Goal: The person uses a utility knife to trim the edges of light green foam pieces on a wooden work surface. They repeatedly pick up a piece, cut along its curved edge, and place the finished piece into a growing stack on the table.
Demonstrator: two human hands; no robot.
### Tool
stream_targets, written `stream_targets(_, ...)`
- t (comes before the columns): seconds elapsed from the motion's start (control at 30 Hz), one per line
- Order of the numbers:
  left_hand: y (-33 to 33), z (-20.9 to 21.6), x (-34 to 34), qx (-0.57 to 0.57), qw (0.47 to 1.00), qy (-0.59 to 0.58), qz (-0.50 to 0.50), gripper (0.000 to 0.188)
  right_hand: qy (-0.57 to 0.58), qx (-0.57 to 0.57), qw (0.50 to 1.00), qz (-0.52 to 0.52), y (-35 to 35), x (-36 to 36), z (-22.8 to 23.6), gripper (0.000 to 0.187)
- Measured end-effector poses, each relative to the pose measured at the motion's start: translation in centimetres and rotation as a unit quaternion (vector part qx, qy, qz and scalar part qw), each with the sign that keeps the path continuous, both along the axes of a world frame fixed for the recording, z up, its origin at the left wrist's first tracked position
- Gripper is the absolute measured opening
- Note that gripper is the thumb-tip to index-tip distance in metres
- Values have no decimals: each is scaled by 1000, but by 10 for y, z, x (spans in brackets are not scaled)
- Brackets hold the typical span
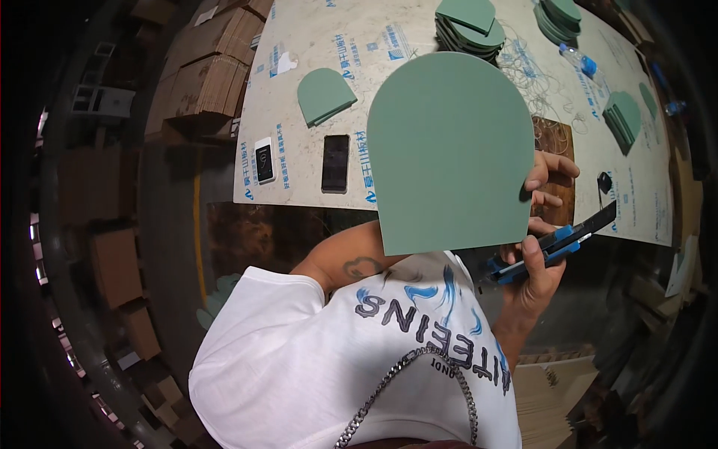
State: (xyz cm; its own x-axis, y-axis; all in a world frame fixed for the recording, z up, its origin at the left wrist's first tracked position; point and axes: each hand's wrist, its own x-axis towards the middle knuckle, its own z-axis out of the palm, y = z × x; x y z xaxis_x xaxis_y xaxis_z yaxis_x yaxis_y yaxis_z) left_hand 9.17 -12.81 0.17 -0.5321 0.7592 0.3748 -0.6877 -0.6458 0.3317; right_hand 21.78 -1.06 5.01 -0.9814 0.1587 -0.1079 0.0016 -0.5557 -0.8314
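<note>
A large pale-green panel (452, 153) with a rounded top and straight lower edge is held up before me, hiding part of the table. My left forearm passes behind it, and fingers of my left hand (555, 170) show at its right edge, closed on the panel. The palm is hidden. Just below, my right hand (540, 278) is wrapped round a blue and black utility knife (559, 248). Its dark blade extends toward the upper right, apart from the panel.
Smaller green rounded pieces (323, 93) lie on the white printed table (299, 168), near a phone (336, 164) and a white device (265, 160). Stacked green panels (467, 39), tangled string (535, 71) and a water bottle (578, 60) are farther back. Cardboard stacks (206, 86) stand left.
</note>
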Motion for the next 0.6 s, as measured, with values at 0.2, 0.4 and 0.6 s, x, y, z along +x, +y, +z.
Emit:
stream_targets(0.2, -4, -14, -8, -31, 996, 79, 37, 16, 4, 23, 1000, 18, 0, -1, 1, 27)
stream_targets(0.4, -11, -6, -2, -15, 997, -48, -63, 35, -10, 20, 1000, 10, -2, 0, 5, 24)
stream_targets(0.6, -21, 8, 9, -53, 987, -113, -97, 73, -1, 37, 999, 14, -1, 4, -1, 28)
